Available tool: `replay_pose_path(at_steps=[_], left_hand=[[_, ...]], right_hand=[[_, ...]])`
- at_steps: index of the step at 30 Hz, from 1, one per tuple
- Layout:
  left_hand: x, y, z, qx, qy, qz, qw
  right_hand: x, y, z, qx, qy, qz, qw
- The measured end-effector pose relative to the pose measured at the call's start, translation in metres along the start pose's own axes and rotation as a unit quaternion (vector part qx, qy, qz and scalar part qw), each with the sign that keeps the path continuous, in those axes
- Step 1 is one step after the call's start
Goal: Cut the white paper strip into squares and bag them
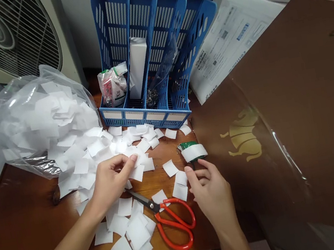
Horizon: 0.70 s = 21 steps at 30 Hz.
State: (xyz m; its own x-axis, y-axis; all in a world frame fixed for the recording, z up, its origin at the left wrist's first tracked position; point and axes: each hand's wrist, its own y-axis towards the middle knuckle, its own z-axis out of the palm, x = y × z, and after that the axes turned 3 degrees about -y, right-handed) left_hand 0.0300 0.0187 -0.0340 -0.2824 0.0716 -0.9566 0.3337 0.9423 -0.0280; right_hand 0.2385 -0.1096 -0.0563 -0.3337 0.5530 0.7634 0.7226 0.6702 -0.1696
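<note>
My left hand (112,180) reaches over the pile of white paper squares (82,166), thumb and forefinger closed on a small paper square (140,159). My right hand (212,188) is on the right with its fingers loosely bent and apart. Its fingertips are just below a small green packet (186,145) wrapped with a white paper strip (194,152); whether they touch it I cannot tell. Between the hands lie red-handled scissors (170,219), blades slanting up to the left, the tips close under my left hand. Loose squares (137,233) lie around them.
A clear plastic bag (45,112) spills paper squares at the left. Behind stands a blue file rack (152,116) with a white box (138,67) and a bagged packet (114,84). A fan (68,39) is back left. A large brown box (301,118) borders the right side.
</note>
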Motion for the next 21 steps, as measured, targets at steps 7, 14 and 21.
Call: replay_pose_path(at_steps=[7,14,21], left_hand=[[0.003,-0.001,0.002,0.014,0.004,-0.011,1.0],[0.007,-0.001,0.006,0.031,0.039,0.024,0.998],[0.009,-0.004,0.009,0.053,0.058,0.087,0.993]], right_hand=[[0.005,0.027,0.019,-0.097,-0.057,-0.091,0.989],[0.01,0.046,0.031,-0.109,-0.129,-0.294,0.941],[0.03,0.068,0.037,0.124,-0.155,-0.464,0.863]])
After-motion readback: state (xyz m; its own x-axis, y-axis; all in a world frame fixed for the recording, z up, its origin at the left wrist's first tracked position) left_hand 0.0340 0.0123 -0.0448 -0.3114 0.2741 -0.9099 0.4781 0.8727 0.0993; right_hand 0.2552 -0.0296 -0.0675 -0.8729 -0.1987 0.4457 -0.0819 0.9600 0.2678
